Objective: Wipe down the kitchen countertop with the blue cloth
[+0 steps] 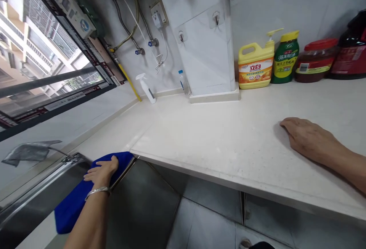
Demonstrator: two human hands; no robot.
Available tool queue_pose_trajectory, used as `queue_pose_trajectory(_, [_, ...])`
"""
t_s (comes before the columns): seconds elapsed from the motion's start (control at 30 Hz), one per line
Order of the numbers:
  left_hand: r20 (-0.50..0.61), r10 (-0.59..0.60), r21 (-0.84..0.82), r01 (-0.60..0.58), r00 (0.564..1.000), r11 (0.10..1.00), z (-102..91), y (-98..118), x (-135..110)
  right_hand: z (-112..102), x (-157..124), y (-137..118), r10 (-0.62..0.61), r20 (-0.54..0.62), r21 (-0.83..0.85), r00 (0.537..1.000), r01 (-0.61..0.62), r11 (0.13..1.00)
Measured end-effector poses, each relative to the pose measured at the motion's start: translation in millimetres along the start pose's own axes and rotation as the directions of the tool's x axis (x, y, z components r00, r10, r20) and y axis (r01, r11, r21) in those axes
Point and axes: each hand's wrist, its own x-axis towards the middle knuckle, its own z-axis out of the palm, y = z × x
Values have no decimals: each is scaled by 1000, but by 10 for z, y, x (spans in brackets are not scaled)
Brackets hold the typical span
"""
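My left hand (102, 172), with a silver bracelet on the wrist, lies flat with spread fingers on a blue cloth (74, 203). The cloth covers the corner of the steel sink rim (42, 182) where it meets the pale countertop (217, 142). My right hand (307, 138) rests palm down on the countertop at the right, fingers together and stretched out, holding nothing.
Against the back wall stand a yellow detergent jug (255, 67), a green bottle (285, 57), a red-lidded jar (316, 60) and a dark jug (351, 48). A white spray bottle (146, 88) and a small clear bottle (184, 83) stand near the corner. A window (42, 69) is at the left.
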Motion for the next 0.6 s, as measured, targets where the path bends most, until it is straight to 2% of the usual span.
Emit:
queue_pose_trajectory(0.07, [-22,-76,-93,74,997,993,8,254,9,-36,-2,-37,-9,6,-17,1000,9,1000])
queue_pose_trajectory(0.1, [-26,-75,-119,72,997,990,-2,374,0,-56,-3,-55,-9,16,-25,1000,10,1000])
queue_pose_trajectory(0.17, [-5,-6,-115,5,1000,993,-45,604,-48,-97,-2,-92,-3,35,-43,999,4,999])
queue_pose_trajectory(0.27, [53,186,-68,-183,981,981,-114,970,-208,-152,5,-146,16,52,-71,999,-12,997])
queue_pose_trajectory(0.4, [92,442,-4,-444,892,896,-137,1542,-591,-239,30,-228,76,110,-88,991,-67,994])
queue_pose_trajectory(0.5, [129,579,28,-586,805,810,-162,1951,-971,-324,59,-295,121,181,-79,976,-108,991])
queue_pose_trajectory(0.6, [152,697,39,-709,701,704,-230,2264,-1408,-388,84,-349,145,206,-65,968,-135,989])
